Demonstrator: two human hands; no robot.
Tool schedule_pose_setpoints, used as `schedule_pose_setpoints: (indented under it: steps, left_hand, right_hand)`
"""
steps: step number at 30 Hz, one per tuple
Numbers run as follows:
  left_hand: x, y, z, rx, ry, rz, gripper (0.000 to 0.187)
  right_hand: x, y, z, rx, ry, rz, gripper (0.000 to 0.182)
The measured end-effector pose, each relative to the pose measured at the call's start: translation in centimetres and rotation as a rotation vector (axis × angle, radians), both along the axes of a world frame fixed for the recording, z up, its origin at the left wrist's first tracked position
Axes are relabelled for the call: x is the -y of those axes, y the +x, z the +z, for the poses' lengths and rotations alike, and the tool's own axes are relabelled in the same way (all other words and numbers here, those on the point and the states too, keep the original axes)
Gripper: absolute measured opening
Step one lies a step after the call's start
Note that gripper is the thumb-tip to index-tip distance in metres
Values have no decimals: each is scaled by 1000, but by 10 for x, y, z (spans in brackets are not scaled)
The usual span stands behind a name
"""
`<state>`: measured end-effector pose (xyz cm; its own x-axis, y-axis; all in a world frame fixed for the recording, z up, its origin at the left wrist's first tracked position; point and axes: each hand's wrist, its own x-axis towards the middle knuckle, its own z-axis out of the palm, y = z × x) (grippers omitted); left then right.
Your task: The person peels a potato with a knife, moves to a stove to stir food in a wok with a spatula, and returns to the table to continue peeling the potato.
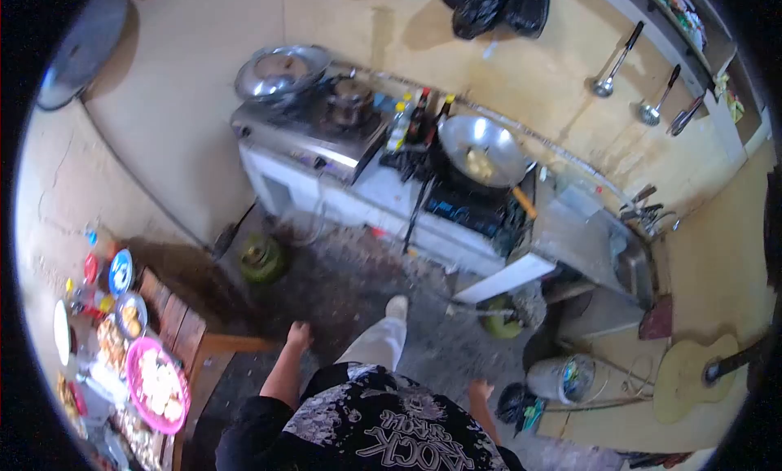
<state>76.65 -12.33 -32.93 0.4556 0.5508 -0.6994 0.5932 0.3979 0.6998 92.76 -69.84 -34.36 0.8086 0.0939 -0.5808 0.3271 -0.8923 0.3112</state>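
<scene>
My left hand point(300, 335) hangs low over the dark floor, near the edge of a wooden table point(189, 328); its fingers look curled, and whether they hold anything is too small to tell. Beside my body on the other side, my right hand point(481, 389) hangs with bent fingers, near a black plastic bag point(515, 403). Neither hand touches the things around it. A large wok point(486, 141) with pale yellow pieces point(479, 163) sits on the black stove point(464, 209), its wooden handle pointing toward the sink side.
A steel stove point(309, 145) carries a pot point(350, 102) and a wide lidded pan point(281, 72). Bottles point(399, 127) stand between the stoves. Green gas cylinders point(262, 258) are below. The table holds a pink basket point(157, 385). A bucket point(560, 379) and guitar point(692, 373) are at right.
</scene>
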Motion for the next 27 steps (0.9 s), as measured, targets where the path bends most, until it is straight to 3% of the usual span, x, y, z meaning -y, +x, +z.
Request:
schedule_pose_setpoints:
  steps: [1, 2, 4, 7, 9, 11, 13, 15, 16, 17, 19, 21, 22, 26, 27]
  left_hand:
    - [2, -14, -1, 89, -13, 67, 27]
    - [5, -31, 27, 147, -34, -39, 30]
    - [29, -53, 74, 127, 41, 42, 33]
    - [40, -84, 86, 261, 123, 148, 35]
    - [46, -99, 164, 414, -206, 256, 36]
    - [58, -120, 248, 467, -274, 276, 39]
    - [66, -148, 284, 654, 164, 52, 40]
    - [55, -180, 311, 843, 391, -226, 43]
    - [51, -201, 325, 814, 203, -278, 45]
    - [44, -223, 332, 788, 13, -326, 48]
    - [35, -269, 339, 848, 64, -407, 47]
    - [20, -325, 341, 774, 173, -412, 42]
    - [12, -359, 352, 700, 107, -330, 39]
    - [-22, -490, 302, 710, 54, 33, 33]
    - [-33, -526, 298, 654, 91, 103, 32]
  right_hand:
    - [-15, -17, -8, 104, 232, -464, 37]
    - [-25, -40, -20, 208, 447, -936, 37]
    - [-37, -85, -10, 104, 501, -770, 34]
    - [-53, -138, 14, 154, 439, -417, 30]
    - [-52, -159, 36, 104, 485, -416, 27]
    - [-40, -161, 40, -18, 436, -287, 28]
    - [-20, -144, 8, -202, 293, -51, 37]
    - [-51, -159, 27, -148, 609, -389, 35]
    - [-71, -168, 45, -115, 773, -555, 34]
    - [-102, -187, 66, -58, 805, -396, 33]
    - [-191, -237, 148, 95, 835, -74, 32]
    - [-270, -282, 174, 44, 1091, 45, 30]
    - [-304, -308, 185, 7, 1211, 96, 28]
    - [-452, -437, 249, -40, 1490, 273, 23]
    - [-482, -475, 260, -32, 1524, 432, 22]
